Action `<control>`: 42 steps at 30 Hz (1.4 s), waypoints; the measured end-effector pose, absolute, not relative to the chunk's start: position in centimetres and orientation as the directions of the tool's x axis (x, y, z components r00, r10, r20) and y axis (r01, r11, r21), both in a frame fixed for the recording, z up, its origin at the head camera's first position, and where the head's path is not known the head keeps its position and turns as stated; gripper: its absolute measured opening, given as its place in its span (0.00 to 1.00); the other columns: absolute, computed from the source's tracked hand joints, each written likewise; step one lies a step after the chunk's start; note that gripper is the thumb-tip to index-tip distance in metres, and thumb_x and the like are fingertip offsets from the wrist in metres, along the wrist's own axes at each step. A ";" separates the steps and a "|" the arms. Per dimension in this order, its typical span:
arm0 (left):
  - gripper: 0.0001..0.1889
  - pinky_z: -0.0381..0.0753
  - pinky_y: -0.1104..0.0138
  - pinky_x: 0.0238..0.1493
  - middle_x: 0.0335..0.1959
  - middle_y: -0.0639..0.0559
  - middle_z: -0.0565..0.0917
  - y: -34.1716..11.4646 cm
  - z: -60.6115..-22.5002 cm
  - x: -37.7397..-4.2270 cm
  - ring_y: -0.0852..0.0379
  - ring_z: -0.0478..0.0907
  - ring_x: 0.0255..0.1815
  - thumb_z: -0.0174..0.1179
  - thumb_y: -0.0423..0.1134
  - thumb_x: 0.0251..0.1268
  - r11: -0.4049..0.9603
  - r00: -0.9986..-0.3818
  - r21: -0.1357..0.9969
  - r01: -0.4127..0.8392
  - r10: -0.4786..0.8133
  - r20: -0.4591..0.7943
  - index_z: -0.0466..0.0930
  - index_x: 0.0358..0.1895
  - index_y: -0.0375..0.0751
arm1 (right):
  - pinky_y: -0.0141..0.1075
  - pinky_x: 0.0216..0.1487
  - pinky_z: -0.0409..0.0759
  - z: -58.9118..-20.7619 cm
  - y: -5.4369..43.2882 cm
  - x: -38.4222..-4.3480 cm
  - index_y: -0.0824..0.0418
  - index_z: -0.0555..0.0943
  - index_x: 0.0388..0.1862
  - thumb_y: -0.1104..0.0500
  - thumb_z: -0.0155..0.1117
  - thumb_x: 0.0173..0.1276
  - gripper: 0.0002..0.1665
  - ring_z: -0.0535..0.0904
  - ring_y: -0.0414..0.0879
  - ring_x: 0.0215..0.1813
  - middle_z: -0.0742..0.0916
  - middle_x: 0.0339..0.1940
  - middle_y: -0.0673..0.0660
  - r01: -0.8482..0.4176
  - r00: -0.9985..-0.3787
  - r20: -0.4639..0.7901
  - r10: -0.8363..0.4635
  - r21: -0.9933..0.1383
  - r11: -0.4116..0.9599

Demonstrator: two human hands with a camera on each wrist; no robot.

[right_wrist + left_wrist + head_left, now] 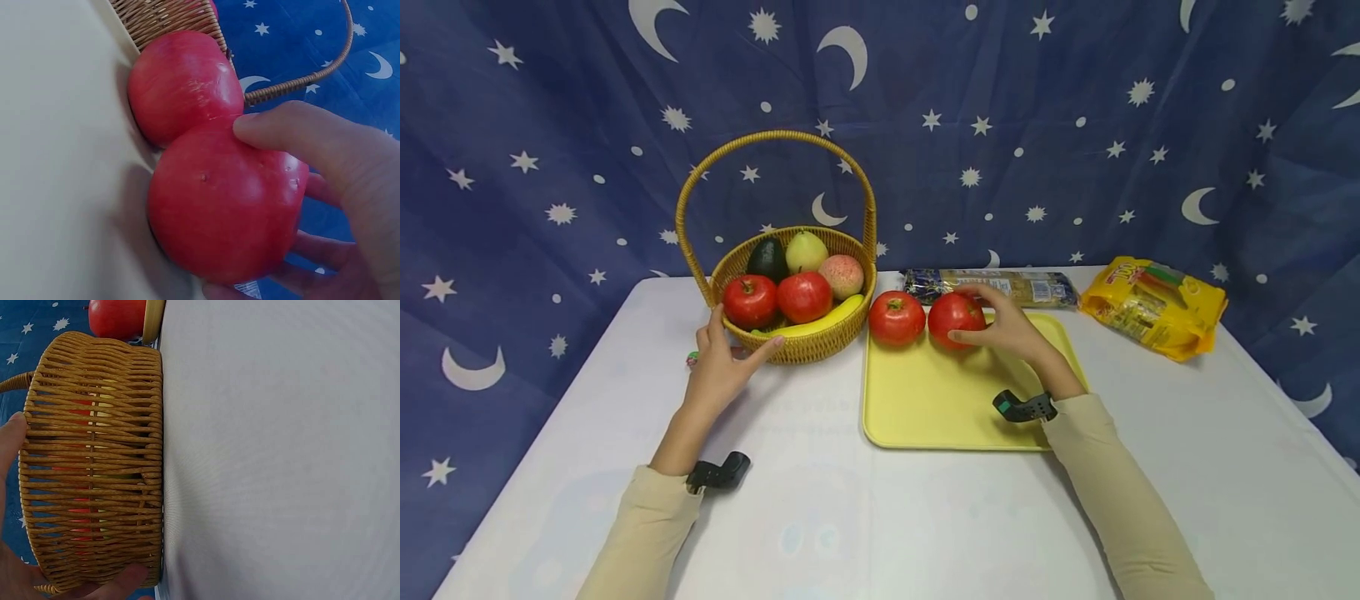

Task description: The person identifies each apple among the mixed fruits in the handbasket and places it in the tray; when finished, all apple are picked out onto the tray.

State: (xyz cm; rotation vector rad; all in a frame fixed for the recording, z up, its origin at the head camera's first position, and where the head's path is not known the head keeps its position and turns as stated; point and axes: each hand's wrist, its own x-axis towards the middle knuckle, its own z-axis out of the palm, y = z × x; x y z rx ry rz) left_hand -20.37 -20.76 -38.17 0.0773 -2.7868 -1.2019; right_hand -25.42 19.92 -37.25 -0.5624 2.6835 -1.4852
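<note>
A wicker basket (pixel 816 346) with a tall handle holds two red apples (pixel 805 296), an avocado (pixel 767 259), a pear (pixel 807 252), a peach (pixel 842 277) and a banana (pixel 823 322). My left hand (pixel 721 367) rests against its front left side, thumb and fingers spread, the thumb at the rim. On the yellow tray (pixel 940 408), my right hand (pixel 1011 329) grips a red apple (pixel 222 200), thumb on one side and fingers round the other. A second red apple (pixel 897 318) sits just left of it, by the basket.
Behind the tray lies a long clear-and-blue packet (pixel 1022 286). A yellow plastic bag (pixel 1153 308) is at the back right. The white table (pixel 820 517) ends at a blue curtain (pixel 925 83) with moons and stars. A small colourful thing (pixel 692 359) peeks out left of the basket.
</note>
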 end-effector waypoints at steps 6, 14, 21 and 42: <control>0.59 0.73 0.43 0.54 0.71 0.27 0.50 -20.8 -38.1 -20.3 0.34 0.70 0.57 0.61 0.67 0.58 0.689 -0.993 0.725 -0.001 -0.088 0.082 0.31 0.78 0.40 | 0.57 0.55 0.78 -37.4 19.9 -25.4 0.67 0.66 0.70 0.65 0.74 0.57 0.42 0.66 0.64 0.67 0.70 0.68 0.67 -0.279 -0.935 0.134 -0.328 -0.849 0.448; 0.60 0.73 0.42 0.55 0.71 0.27 0.50 -20.8 -38.1 -20.2 0.34 0.70 0.57 0.60 0.68 0.58 0.695 -0.993 0.719 -0.008 -0.092 0.077 0.31 0.78 0.40 | 0.56 0.62 0.73 -38.1 20.2 -25.8 0.65 0.61 0.73 0.64 0.73 0.59 0.46 0.64 0.63 0.69 0.67 0.72 0.64 -0.185 -0.955 0.071 -0.289 -0.900 0.393; 0.60 0.73 0.43 0.57 0.70 0.27 0.51 -20.9 -38.1 -20.2 0.34 0.71 0.57 0.61 0.67 0.58 0.688 -0.992 0.725 -0.012 -0.098 0.077 0.31 0.78 0.39 | 0.56 0.65 0.70 -38.5 20.6 -26.0 0.68 0.61 0.71 0.63 0.73 0.59 0.45 0.65 0.63 0.68 0.69 0.69 0.67 -0.131 -0.964 0.034 -0.262 -0.923 0.363; 0.60 0.71 0.41 0.58 0.70 0.27 0.51 -20.7 -38.2 -20.2 0.34 0.70 0.57 0.61 0.67 0.58 0.686 -0.992 0.727 -0.008 -0.098 0.081 0.32 0.78 0.39 | 0.55 0.62 0.73 -39.2 20.6 -26.1 0.63 0.63 0.72 0.65 0.75 0.56 0.47 0.67 0.62 0.67 0.70 0.68 0.65 -0.162 -0.958 0.065 -0.280 -0.927 0.340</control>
